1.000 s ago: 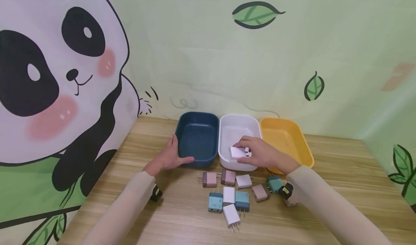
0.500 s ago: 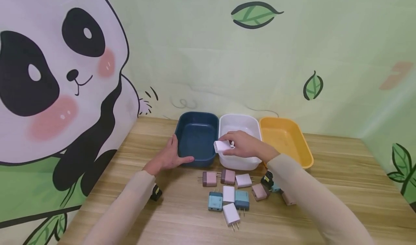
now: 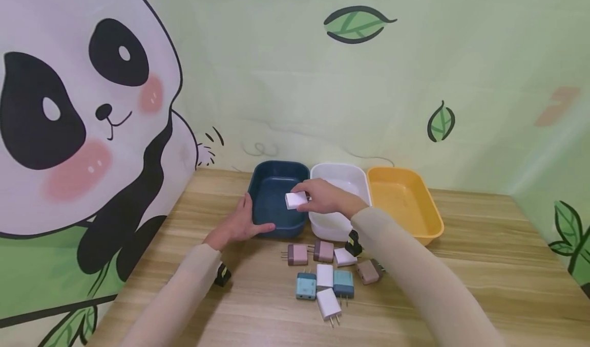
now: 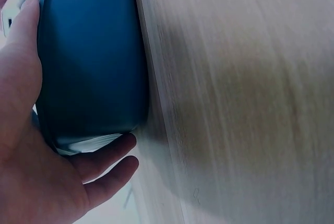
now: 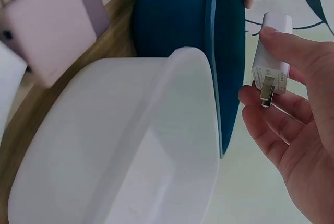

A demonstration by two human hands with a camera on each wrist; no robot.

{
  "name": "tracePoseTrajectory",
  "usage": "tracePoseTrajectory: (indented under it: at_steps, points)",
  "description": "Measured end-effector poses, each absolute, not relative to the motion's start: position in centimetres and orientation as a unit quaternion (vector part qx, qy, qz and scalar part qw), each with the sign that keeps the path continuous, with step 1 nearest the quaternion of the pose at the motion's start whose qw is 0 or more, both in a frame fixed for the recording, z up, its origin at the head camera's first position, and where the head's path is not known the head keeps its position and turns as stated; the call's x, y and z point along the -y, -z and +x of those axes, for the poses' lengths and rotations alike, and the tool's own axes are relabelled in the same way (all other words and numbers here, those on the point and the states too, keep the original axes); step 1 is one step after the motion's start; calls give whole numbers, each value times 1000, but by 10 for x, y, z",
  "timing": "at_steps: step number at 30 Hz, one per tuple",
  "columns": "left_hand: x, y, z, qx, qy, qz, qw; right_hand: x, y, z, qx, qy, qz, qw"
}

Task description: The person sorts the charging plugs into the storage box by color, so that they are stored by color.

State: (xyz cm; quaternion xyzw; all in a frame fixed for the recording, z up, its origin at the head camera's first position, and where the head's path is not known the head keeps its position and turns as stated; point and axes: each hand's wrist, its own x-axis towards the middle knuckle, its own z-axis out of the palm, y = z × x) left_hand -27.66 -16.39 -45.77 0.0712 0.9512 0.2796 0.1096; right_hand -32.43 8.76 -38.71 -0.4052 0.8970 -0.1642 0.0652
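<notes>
My right hand point(image 3: 321, 195) pinches a white plug-in charger point(image 3: 295, 200) between thumb and fingers. It hangs over the right part of the dark blue plastic bin point(image 3: 279, 230). In the right wrist view the metal prongs of this charger point(image 5: 272, 51) point down toward the palm side. My left hand point(image 3: 237, 225) rests against the blue bin's near left corner, thumb and fingers spread along its outside. The left wrist view shows that hand's fingers point(image 4: 107, 158) fairly straight beside the bin's wall.
A white bin point(image 3: 329, 229) and a yellow bin point(image 3: 435, 219) stand right of the blue one. On the wooden table point(image 3: 258, 306) lie several chargers: pink point(image 3: 297, 255), blue point(image 3: 306, 286) and white point(image 3: 328, 304). A panda-print backdrop point(image 3: 258, 70) rises behind.
My right hand has carried the white charger leftward, from above the white bin to above the blue bin. The left hand has stayed at the blue bin.
</notes>
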Motion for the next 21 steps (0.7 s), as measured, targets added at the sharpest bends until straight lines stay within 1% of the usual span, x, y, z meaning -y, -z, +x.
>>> tracePoseTrajectory:
  at_steps: [6, 14, 21]
  points:
    - [166, 460, -276, -951, -279, 80, 105, -75, 396, -331, -899, 167, -398, 75]
    - [167, 458, -277, -950, -282, 71, 110, -66, 402, -336, -905, 186, -373, 87]
    - [166, 458, -276, -952, -278, 71, 109, -63, 410, -347, -910, 196, -356, 78]
